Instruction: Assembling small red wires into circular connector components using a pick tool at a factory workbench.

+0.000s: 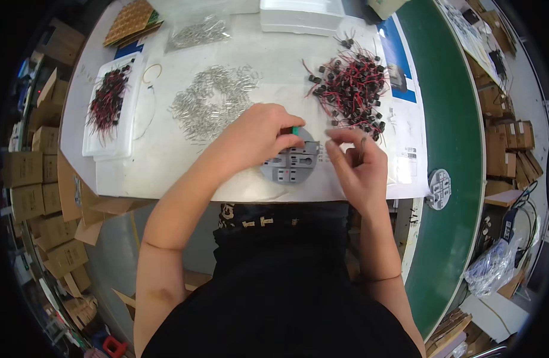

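A round grey plastic disc (284,175) with rows of slots and raised compartments lies near the table's front edge. My left hand (255,136) reaches over its far left part, thumb and forefinger closed about a small green piece (296,130) at the disc's far edge. Just right of the disc is my right hand (364,167), its thumb and fingertips drawn together. A slim dark metal object (362,148) shows among its fingers; its kind is unclear. Beyond my left hand spreads a loose heap of small shiny metal clips (212,95). Behind my right hand lies a pile of black parts with red and black wires (355,86).
At the left, a white tray (124,146) carries more wired parts. A clear bag of metal pieces (200,33) and a white box (301,21) stand at the back. Another grey disc (439,188) rests on the green surface (444,125) at right. Cardboard boxes (65,256) fill the left side.
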Demonstrator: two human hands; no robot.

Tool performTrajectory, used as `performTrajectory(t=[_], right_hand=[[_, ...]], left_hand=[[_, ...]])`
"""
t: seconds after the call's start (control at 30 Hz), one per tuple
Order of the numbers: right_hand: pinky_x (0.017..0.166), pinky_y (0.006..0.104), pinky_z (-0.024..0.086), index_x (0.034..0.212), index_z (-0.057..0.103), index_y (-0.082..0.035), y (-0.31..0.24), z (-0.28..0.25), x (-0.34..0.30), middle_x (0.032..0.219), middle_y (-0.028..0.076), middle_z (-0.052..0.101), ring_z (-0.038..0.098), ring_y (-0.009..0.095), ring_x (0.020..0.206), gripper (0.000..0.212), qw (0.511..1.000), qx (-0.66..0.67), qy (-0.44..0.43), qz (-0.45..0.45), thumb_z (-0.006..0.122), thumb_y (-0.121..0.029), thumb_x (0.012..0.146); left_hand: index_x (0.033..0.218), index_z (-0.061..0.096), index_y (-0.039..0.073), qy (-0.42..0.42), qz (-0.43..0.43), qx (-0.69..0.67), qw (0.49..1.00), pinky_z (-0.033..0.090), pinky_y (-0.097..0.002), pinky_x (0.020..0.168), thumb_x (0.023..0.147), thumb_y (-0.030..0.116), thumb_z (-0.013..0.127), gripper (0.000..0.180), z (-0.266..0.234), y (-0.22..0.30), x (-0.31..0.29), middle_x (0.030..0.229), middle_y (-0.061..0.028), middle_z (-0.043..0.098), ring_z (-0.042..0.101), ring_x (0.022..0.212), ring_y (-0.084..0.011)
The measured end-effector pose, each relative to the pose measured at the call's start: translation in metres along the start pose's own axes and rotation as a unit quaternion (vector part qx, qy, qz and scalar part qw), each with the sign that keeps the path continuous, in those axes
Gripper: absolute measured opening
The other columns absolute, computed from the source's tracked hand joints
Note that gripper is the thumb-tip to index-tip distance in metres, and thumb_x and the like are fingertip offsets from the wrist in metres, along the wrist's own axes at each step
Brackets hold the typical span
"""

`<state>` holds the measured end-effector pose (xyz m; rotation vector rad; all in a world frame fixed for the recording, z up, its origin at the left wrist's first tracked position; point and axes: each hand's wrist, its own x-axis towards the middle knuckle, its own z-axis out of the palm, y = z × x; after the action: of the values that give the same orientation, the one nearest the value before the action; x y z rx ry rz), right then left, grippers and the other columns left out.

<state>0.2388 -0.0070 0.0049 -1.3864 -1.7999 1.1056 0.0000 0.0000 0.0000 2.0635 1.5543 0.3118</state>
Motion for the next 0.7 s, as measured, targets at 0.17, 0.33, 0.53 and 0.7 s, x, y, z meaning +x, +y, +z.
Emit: performTrajectory(t=[0.17,0.33,0.53,0.7], right_hand=[[0.06,0.0434,0.053,0.107,0.078,-0.009,-0.023,0.046,0.003,0.096,0.013,0.073,0.07,0.026,0.07,0.017,0.965,-0.086,-0.095,-0.229,0.078,-0.011,0.09],[0.064,0.045,0.055,0.106,0.077,-0.007,-0.041,0.103,0.033,0.091,0.012,0.07,0.069,0.034,0.073,0.02,0.909,-0.285,-0.149,-0.265,0.079,-0.011,0.086],[0.067,0.0364,0.056,0.107,0.076,-0.005,-0.052,0.077,0.043,0.101,0.014,0.076,0.071,0.024,0.073,0.016,0.956,-0.154,-0.185,-0.165,0.077,-0.011,0.092],[0.069,0.0268,0.055,0.112,0.073,0.002,-0.04,0.03,0.006,0.109,0.013,0.079,0.069,0.012,0.078,0.016,0.962,0.212,-0.163,-0.053,0.074,-0.006,0.099]], left_hand=[[0.132,0.073,0.007,0.171,0.024,-0.325,0.93,0.052,-0.0277,0.072,0.104,0.018,0.07,0.031,-0.037,-0.034,-0.023,0.099,-0.0023,0.073,0.062,0.078,-0.0104],[0.13,0.071,-0.001,0.346,-0.068,-0.356,0.866,0.051,-0.025,0.078,0.108,0.011,0.061,0.027,-0.059,-0.046,-0.067,0.102,-0.001,0.071,0.063,0.086,-0.0084],[0.127,0.074,0.003,0.329,-0.003,-0.205,0.922,0.053,-0.0272,0.085,0.1,0.014,0.073,0.029,-0.029,-0.041,-0.095,0.111,-0.0088,0.077,0.07,0.1,-0.0125],[0.12,0.076,0.0,0.251,0.048,-0.34,0.905,0.054,-0.0278,0.082,0.092,0.0,0.077,0.028,-0.009,0.009,-0.086,0.104,-0.0095,0.077,0.07,0.096,-0.0143]])
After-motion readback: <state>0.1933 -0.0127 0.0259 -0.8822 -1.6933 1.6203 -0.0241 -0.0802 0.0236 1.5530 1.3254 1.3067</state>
